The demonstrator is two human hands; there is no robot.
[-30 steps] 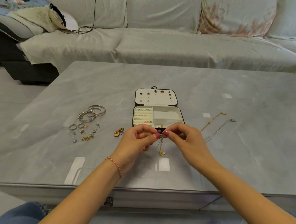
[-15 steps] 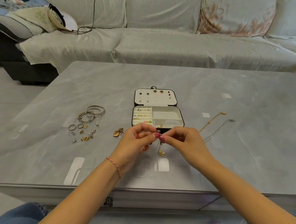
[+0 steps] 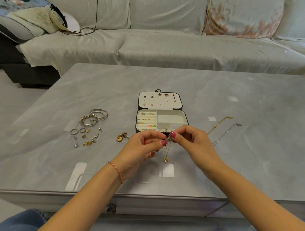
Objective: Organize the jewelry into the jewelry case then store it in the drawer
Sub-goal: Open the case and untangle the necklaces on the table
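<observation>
Two bare hands meet just above the near middle of a grey table (image 3: 235,100). The left hand (image 3: 142,147) and the right hand (image 3: 192,143) each pinch the top of a fine gold necklace (image 3: 167,148) between thumb and fingertip, the pinches almost touching; the chain hangs down in a loop between them, with a small gold pendant (image 3: 166,159) at its lowest point just over the tabletop. The left wrist wears a thin woven bracelet (image 3: 115,171). Directly beyond the hands sits the open jewelry case (image 3: 161,121), its lid (image 3: 159,100) folded back toward the far edge with stud earrings pinned in it; the left ring rolls hold small pieces, and the wide far-right compartment looks empty. To the right of the case, toward the table's right edge, lie a gold chain (image 3: 219,125) and a silver chain (image 3: 226,132). To the left lie a tangled gold piece with a heart charm (image 3: 122,136), loose rings and earrings (image 3: 84,136), and bangles (image 3: 95,116) nearer the left edge. A drawer knob (image 3: 111,208) shows under the near edge. The step in hand appears to be fastening or untangling the necklace at its clasp; next, it likely needs to be lowered into a free compartment without snagging. Much jewelry remains outside the case.
</observation>
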